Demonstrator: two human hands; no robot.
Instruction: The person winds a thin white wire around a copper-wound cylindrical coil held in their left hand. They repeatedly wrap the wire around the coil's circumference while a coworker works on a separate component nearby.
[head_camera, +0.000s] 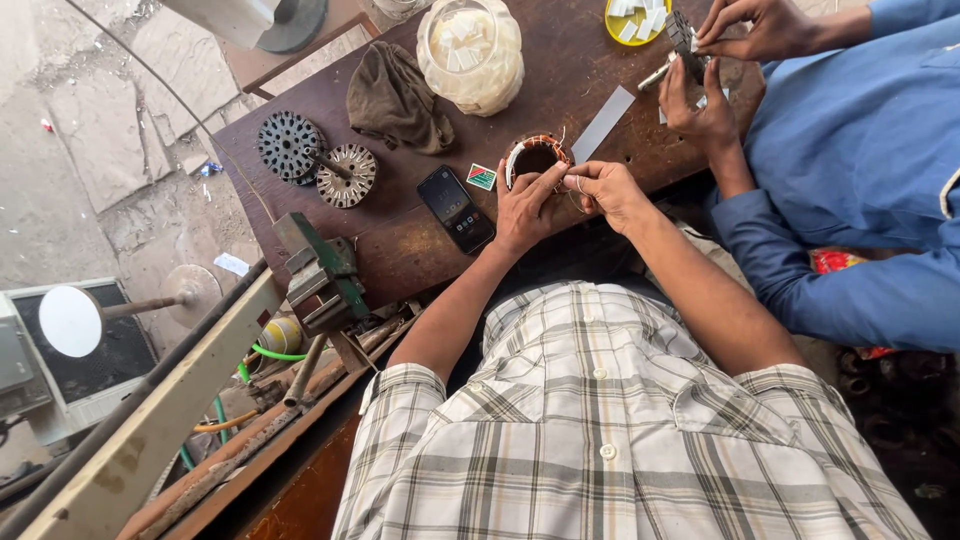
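A round motor stator (536, 154) with copper windings stands on the dark wooden table (400, 240). My left hand (525, 205) rests against its near side, fingers laid on the rim. Beside it, my right hand (605, 190) pinches a thin wire that runs to the stator. Both forearms reach forward over my checked shirt.
A black phone (455, 208) and a small card (481, 176) lie left of the stator. Two toothed metal discs (315, 160), a brown cloth (398, 98), a plastic jar (470, 50) and a green vise (320, 275) are nearby. A person in blue (850, 150) handles a small part at right.
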